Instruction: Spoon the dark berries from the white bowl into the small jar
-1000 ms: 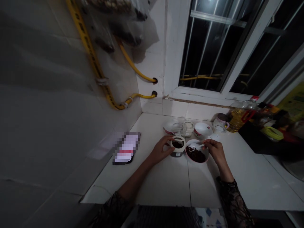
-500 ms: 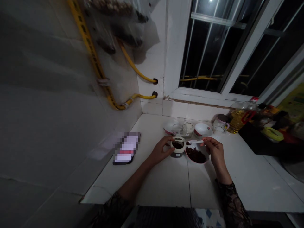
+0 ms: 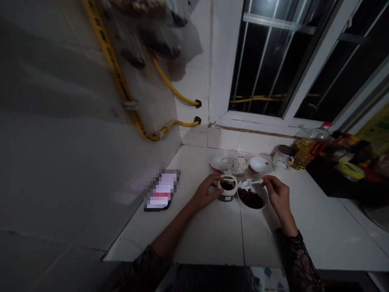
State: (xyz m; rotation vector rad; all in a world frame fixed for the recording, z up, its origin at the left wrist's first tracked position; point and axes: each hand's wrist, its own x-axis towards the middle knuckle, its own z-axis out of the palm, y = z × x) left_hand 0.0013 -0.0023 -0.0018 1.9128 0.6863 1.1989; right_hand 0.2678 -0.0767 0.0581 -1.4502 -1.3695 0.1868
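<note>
My left hand (image 3: pixel 208 191) is wrapped around the left side of a small jar (image 3: pixel 227 198) with a pale rim. Its lid stands open at the back, and dark contents show inside. A white spoon (image 3: pixel 257 182) is pinched by its handle in my right hand (image 3: pixel 278 196). The spoon's head, pale with no dark bits visible on it, hangs over the back left of a white bowl (image 3: pixel 265 202). Dark reddish-brown bits (image 3: pixel 249 198) fill the lower part of this bowl, which stands right beside the jar.
Behind are a second lidded jar (image 3: pixel 242 164), a white bowl (image 3: pixel 260 166), another bowl (image 3: pixel 215 163) and a glass jar (image 3: pixel 283 156). An oil bottle (image 3: pixel 304 152) and a dark box (image 3: pixel 322 176) of containers stand right. A phone (image 3: pixel 162 190) lies left, near yellow pipe (image 3: pixel 133 111).
The spoon has moved slightly right, away from the jar and over the bowl. Dark bits that were on its head no longer show there. My left hand stays on the jar.
</note>
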